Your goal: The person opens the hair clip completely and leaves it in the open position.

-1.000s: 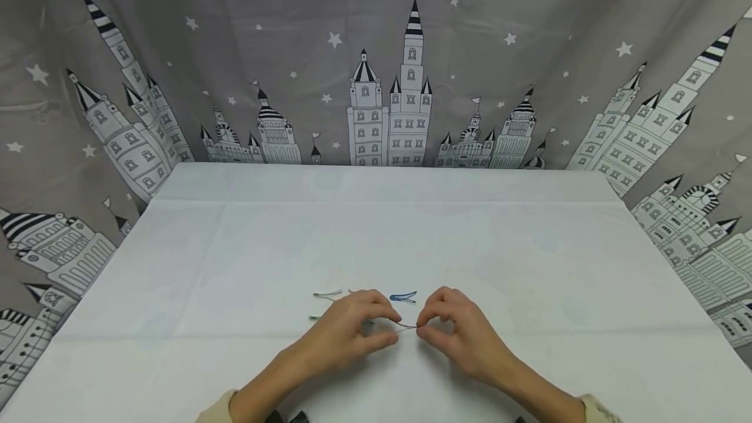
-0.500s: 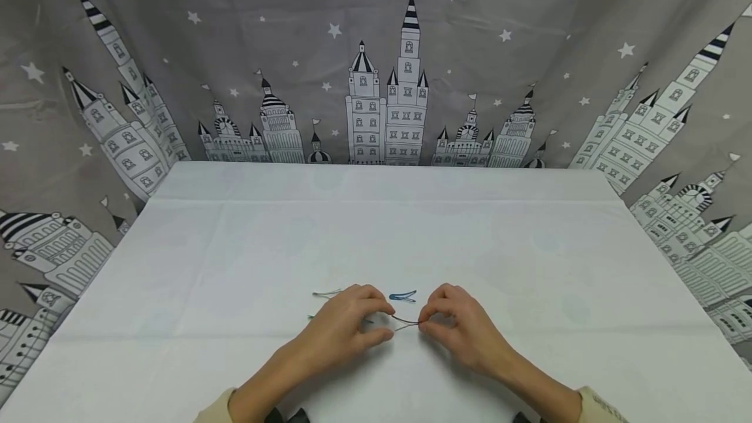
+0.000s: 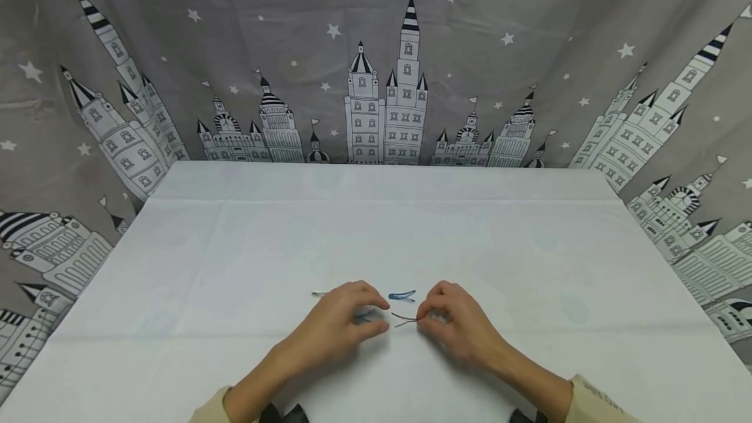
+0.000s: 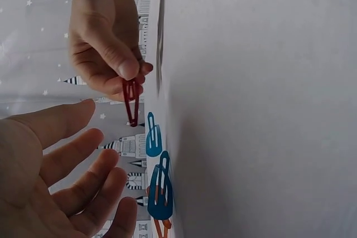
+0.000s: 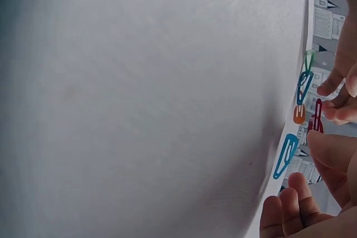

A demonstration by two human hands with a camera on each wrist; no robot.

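My right hand [image 3: 467,328] pinches a dark red snap hair clip [image 3: 405,320] by one end between thumb and index finger. The clip [image 4: 131,104] is sprung open, its two arms spread and pointing left. Facing it is my left hand [image 3: 341,325], thumb and fingers parted with a small gap to the clip's free ends. A blue snap hair clip [image 3: 402,296] lies on the table just beyond the gap between the hands. Another blue clip [image 4: 160,190] lies by the left hand, partly hidden behind its fingers in the head view.
An orange hair clip [image 5: 299,114] and a green one [image 5: 309,59] lie in the same group, mostly covered by the left hand from above. A white cloth covers the table [image 3: 376,234]. Behind it hangs a grey curtain [image 3: 282,12] printed with castles and stars.
The left fingers, earlier at the red clip's arms, have drawn back to the left and stand apart from it. The right hand keeps its pinch, having shifted very slightly.
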